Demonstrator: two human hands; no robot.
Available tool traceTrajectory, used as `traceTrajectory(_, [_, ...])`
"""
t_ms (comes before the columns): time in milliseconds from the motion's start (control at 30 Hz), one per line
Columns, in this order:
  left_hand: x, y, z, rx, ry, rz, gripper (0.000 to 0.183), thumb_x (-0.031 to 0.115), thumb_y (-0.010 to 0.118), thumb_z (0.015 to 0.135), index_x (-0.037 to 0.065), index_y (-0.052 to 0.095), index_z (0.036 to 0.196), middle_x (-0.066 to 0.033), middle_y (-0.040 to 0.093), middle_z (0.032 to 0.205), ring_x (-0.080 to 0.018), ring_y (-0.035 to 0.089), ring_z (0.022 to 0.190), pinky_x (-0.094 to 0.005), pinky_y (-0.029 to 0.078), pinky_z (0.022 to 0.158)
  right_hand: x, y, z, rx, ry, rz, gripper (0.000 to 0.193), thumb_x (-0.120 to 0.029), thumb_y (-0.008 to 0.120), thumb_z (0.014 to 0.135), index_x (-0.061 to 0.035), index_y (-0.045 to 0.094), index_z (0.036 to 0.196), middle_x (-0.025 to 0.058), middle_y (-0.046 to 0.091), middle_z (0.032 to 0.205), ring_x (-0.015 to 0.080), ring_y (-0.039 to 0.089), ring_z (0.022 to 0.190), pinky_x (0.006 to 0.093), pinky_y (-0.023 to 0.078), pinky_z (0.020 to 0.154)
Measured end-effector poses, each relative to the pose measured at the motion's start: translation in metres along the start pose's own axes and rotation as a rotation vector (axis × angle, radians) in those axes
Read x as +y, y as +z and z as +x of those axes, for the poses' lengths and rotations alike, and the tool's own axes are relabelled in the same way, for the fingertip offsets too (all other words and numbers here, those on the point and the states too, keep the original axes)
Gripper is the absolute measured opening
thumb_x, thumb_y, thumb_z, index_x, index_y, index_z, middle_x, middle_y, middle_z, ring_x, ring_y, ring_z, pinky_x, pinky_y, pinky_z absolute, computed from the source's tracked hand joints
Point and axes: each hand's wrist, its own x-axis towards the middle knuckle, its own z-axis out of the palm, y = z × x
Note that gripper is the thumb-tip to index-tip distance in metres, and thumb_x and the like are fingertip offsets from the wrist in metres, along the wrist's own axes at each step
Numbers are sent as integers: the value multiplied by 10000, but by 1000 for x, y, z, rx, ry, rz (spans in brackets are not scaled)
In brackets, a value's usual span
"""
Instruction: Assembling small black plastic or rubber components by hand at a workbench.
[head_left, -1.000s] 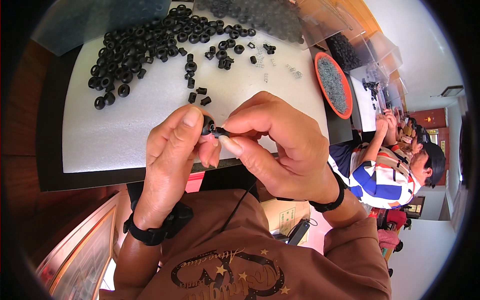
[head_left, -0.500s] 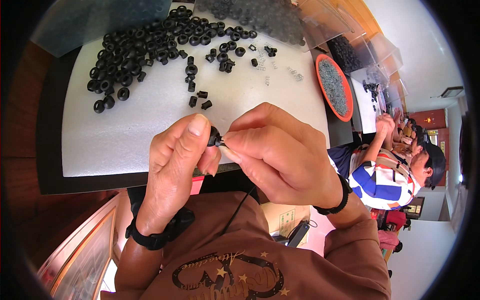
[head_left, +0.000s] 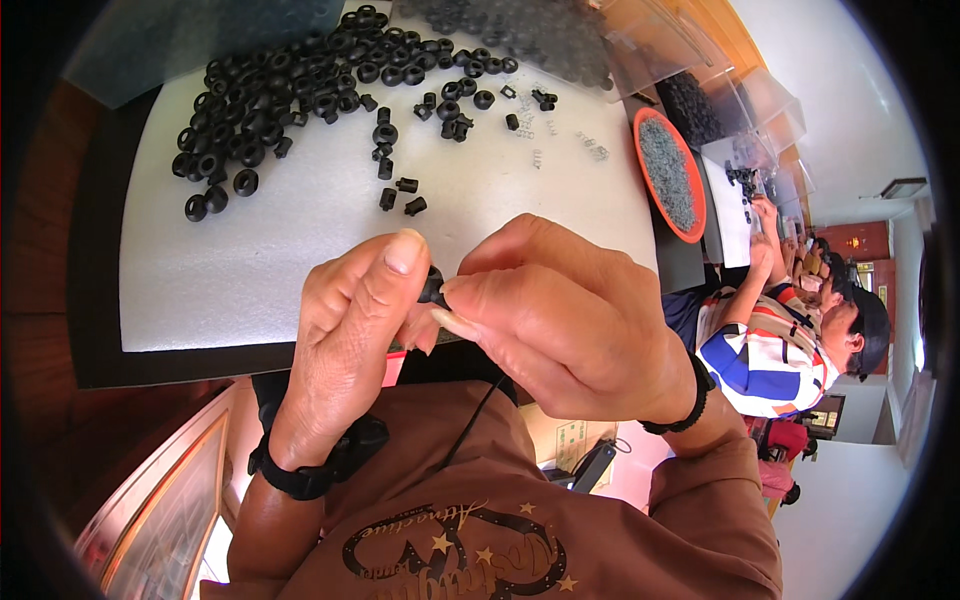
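Item 1: small black part point(head_left: 432, 289), rubber-like, rounded; I see it pinched between the thumb and fingertips of my left hand point(head_left: 350, 330) and right hand point(head_left: 560, 320), mostly hidden, pose unclear. It sits above the near edge of the white foam sheet point(head_left: 250, 260), well apart from the loose black pieces.

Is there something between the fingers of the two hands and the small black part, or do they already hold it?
Nothing visible does. The left hand and right hand both pinch the small black part directly.
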Motion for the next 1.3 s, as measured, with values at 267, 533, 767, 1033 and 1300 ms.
traceTrajectory(267, [4,1,-3,19,58,67,461,429,438,979,44,513,736,27,415,563,-48,402,515,-219,335,485,-2,8,-1,46,39,87,122,43,616,750,-8,563,847,125,533,789,262,575,624,305,480,526])
traceTrajectory(533, [-3,-6,-1,-79,135,118,502,416,401,987,16,499,700,10,415,552,-53,353,489,-223,327,482,2,7,-8,58,149,221,210,-29,749,740,-2,625,907,119,613,778,204,603,622,250,452,533])
traceTrajectory(767, [-4,-5,0,-74,160,117,504,414,395,985,14,509,700,-9,470,553,-55,367,472,-228,287,462,4,12,-14,107,-41,-52,287,-42,761,728,0,603,964,115,623,737,236,610,550,283,466,468])
traceTrajectory(1033, [-7,-7,1,-111,180,119,513,424,397,982,12,504,697,-10,462,549,-66,365,464,-232,286,460,4,6,-12,104,-231,-214,320,41,756,664,56,588,936,123,596,715,221,595,531,293,471,430])
traceTrajectory(1300, [-6,-5,-1,-129,208,125,479,373,397,993,9,475,692,-19,446,563,-81,362,481,-245,292,467,0,-3,-10,-11,-183,-166,308,25,761,661,48,595,919,110,592,712,211,591,516,289,469,423])
